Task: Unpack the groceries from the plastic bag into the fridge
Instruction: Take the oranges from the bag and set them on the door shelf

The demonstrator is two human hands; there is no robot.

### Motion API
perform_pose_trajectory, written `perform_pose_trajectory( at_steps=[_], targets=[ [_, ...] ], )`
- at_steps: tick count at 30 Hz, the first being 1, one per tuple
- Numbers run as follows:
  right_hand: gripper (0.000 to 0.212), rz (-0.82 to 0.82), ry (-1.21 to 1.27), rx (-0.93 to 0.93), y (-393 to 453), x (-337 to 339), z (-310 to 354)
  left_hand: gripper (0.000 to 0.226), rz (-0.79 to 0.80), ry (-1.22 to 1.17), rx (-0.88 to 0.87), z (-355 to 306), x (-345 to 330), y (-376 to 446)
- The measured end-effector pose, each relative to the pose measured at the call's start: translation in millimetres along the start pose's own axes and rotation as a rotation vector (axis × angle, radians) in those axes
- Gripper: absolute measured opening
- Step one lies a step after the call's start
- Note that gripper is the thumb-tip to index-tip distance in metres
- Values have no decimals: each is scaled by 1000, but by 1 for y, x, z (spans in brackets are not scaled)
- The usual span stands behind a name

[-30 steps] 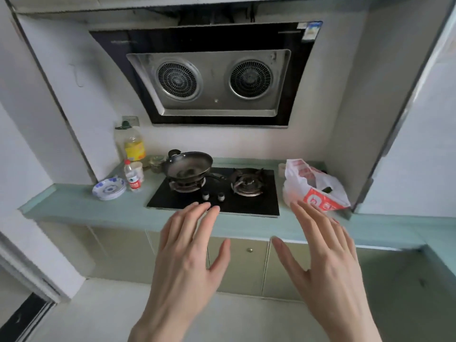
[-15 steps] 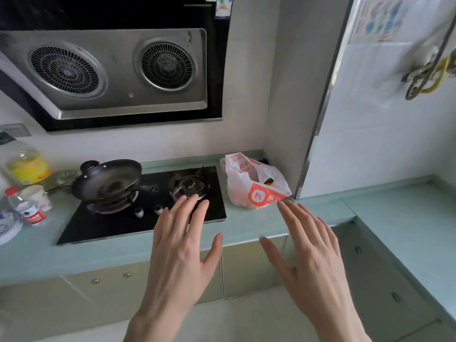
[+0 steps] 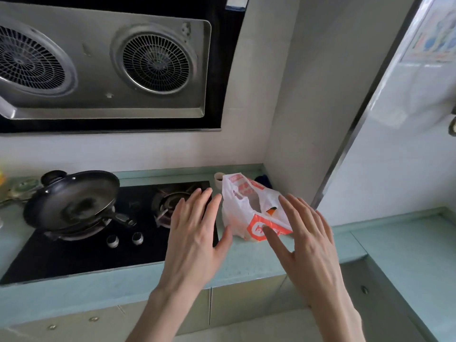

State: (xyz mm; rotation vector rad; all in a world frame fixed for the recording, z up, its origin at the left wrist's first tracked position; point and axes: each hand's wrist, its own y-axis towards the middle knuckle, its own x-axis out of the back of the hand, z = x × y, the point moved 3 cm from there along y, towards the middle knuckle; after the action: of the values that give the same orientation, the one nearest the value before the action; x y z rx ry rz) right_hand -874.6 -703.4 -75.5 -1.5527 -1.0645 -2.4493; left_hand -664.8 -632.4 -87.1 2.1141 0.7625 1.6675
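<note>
Reaching forward, both hands are now much closer to the bag (image 3: 249,213) than a second ago; the view has also turned right, so the bag sits near the middle; the person seems about to take hold of it, and nothing is unpacked yet. The left hand (image 3: 195,233) is spread flat above the stove (image 3: 74,253) edge, holding nothing; the right hand (image 3: 306,238) is spread too, its thumb in front of the bag, contact unclear; the bag stands on the counter (image 3: 246,262) just beside the stove; the fridge (image 3: 407,132) door is closed.
</note>
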Motion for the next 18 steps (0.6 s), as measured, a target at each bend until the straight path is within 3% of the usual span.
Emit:
perform_pose_trajectory(
  at_steps=[9,18],
  targets=[
    [68,52,-2,-80,49,-58,-34,67,109,-20,-17,26,-69,50],
    [62,154,101,-117,84,-115,-71,58,145,-45,7,41,-131,75]
  ],
)
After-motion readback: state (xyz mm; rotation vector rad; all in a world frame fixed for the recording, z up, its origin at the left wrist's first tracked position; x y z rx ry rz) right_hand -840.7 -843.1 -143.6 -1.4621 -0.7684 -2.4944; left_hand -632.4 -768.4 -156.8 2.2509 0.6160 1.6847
